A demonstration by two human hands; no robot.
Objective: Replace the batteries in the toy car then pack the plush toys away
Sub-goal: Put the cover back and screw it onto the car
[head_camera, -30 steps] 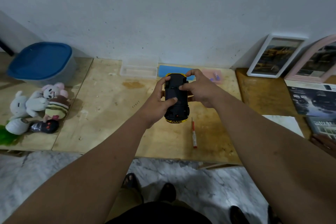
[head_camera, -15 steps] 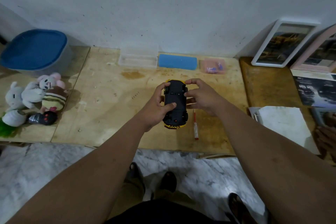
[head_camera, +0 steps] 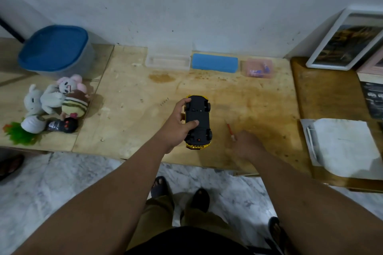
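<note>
Plywood desk (head_camera: pixel 128 122) fills mid-frame. Blue-lidded tub (head_camera: pixel 55 49) upper left w/ plush toys (head_camera: pixel 56 105) heaped just below. Toy car (head_camera: pixel 198 121) at center, belly-up, gripped by left hand (head_camera: pixel 178 126), fingers wrapped round it. Right hand (head_camera: pixel 246 145) blurred beside red screwdriver (head_camera: pixel 231 131); grip can't tell.

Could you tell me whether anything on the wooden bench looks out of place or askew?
Only the yellow toy car stands out: it is upside down, black underside up, in the left hand. The soft plush toys lie in a loose heap beside the blue-lidded plastic tub, not packed. Nothing looks spilled or damaged.
</note>
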